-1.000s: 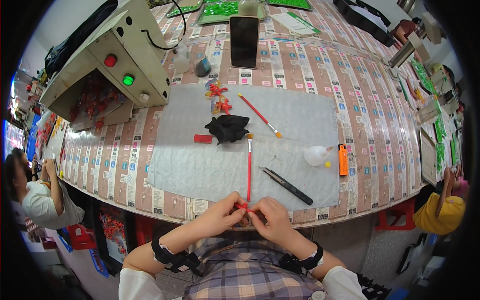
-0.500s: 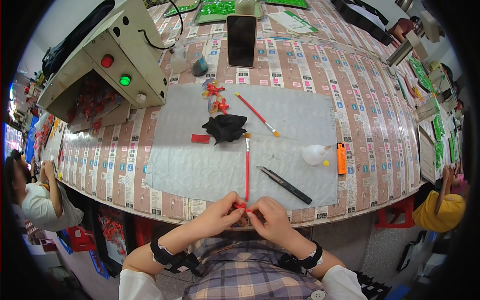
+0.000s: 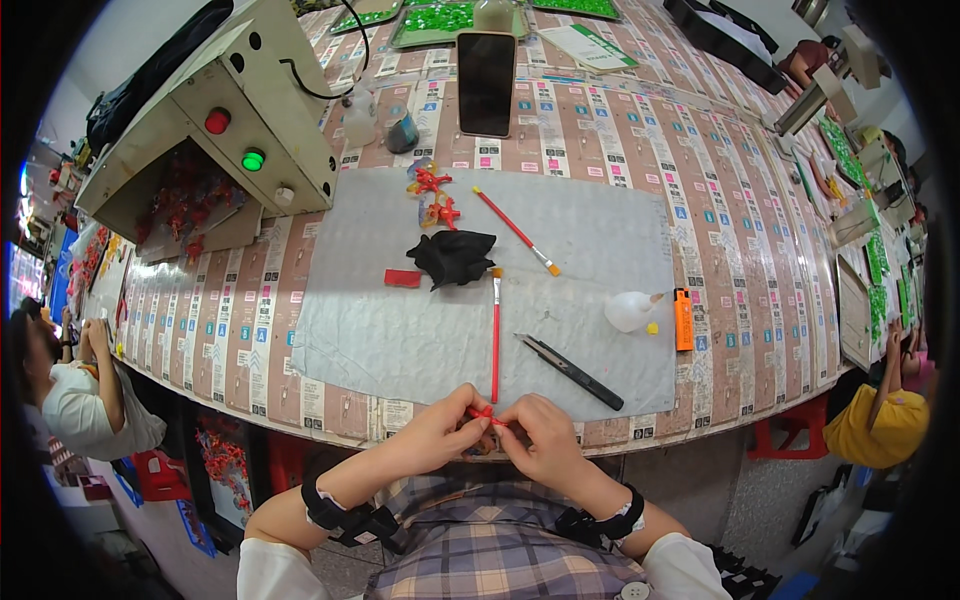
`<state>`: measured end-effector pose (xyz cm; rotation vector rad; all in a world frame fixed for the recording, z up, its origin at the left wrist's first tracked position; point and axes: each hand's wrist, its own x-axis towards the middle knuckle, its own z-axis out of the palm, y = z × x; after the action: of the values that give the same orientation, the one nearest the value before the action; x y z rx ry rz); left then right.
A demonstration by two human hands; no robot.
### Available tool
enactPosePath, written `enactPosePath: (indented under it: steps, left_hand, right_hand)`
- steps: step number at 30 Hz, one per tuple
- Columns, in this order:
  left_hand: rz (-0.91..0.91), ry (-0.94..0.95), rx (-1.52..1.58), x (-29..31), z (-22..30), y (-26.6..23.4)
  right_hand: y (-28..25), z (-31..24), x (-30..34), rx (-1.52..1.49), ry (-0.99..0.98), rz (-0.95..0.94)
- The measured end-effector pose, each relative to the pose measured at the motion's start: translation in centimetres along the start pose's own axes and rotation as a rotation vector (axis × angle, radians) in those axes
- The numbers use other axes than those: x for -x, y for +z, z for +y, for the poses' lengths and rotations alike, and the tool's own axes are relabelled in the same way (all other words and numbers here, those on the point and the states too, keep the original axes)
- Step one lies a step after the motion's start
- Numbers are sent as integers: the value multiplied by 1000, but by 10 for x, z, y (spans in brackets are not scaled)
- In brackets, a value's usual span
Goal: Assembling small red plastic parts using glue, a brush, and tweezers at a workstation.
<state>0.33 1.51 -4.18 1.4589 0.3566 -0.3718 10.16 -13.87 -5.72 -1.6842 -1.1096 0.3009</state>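
At the table's near edge, my left hand [image 3: 450,424] and my right hand [image 3: 541,438] meet, both closed in a pinch on a small red plastic piece [image 3: 486,412]. Fingers cover most of it, so its shape is unclear. Just beyond lies a red-handled brush [image 3: 496,345], pointing away from me. Right of that is a black craft knife [image 3: 570,372]. A crumpled black cloth [image 3: 455,258] rests on the grey sheet [image 3: 380,340] beside a small red block [image 3: 402,278]. Two red and translucent figures [image 3: 440,211] lie farther back, near a second red brush [image 3: 515,230].
A white squeeze bottle [image 3: 628,311] and an orange lighter [image 3: 683,320] lie to the right. A metal box [image 3: 230,130] with red pieces inside stands at left. Farther back are a dark jar [image 3: 402,135], an upright phone [image 3: 486,85] and green-filled trays [image 3: 440,22]. People sit at both sides.
The hands stay almost in place, still pinching the red piece. The view has shifted very slightly; nothing on the table has visibly moved.
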Motion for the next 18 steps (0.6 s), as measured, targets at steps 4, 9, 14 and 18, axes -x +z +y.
enactPosePath:
  steps: [4, 9, 14, 18]
  left_hand:
    - [-1, 3, -2, 0, 2, 0]
    - [-1, -6, 1, 0, 2, 0]
    - [-4, 8, 25, 0, -3, 1]
    - [-7, 1, 23, -1, -3, 0]
  right_hand:
    - [0, 0, 0, 0, 4, 1]
    - [-1, 0, 0, 10, 7, -3]
    - [0, 0, 2, 15, 9, -1]
    - [0, 2, 1, 7, 6, -3]
